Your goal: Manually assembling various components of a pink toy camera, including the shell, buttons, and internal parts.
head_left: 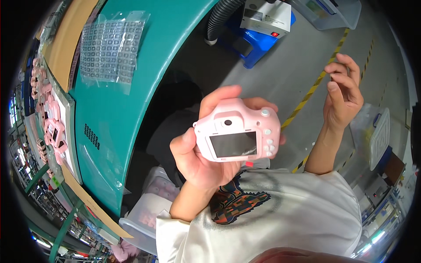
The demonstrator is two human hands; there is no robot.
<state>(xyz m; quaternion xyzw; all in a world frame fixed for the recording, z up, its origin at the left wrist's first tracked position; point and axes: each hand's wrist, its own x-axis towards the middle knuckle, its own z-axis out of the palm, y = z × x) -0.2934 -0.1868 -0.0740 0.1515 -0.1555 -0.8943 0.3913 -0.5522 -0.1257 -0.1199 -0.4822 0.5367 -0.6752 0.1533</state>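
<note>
A pink toy camera (pixel 237 129) rests in my left hand (pixel 193 162), its back turned up toward me. The thumb presses its left side and the fingers wrap behind it. A dark screen (pixel 233 144) fills the middle of the back, with a small round lens above and pale buttons along the right side. Off to the right, apart from the camera, my right hand (pixel 344 94) is raised with its fingers curled. Its thumb and forefinger tips come together in a pinch; a tiny dark speck shows there, too small to name.
At left stands a green-topped table (pixel 109 103) bearing a clear sheet of small square parts (pixel 112 50) and small black pieces (pixel 91 136). Pink camera shells (pixel 53 122) lie beyond. A blue stool (pixel 254 50) carries a white box (pixel 266 18). Below sits a clear bin (pixel 142 239).
</note>
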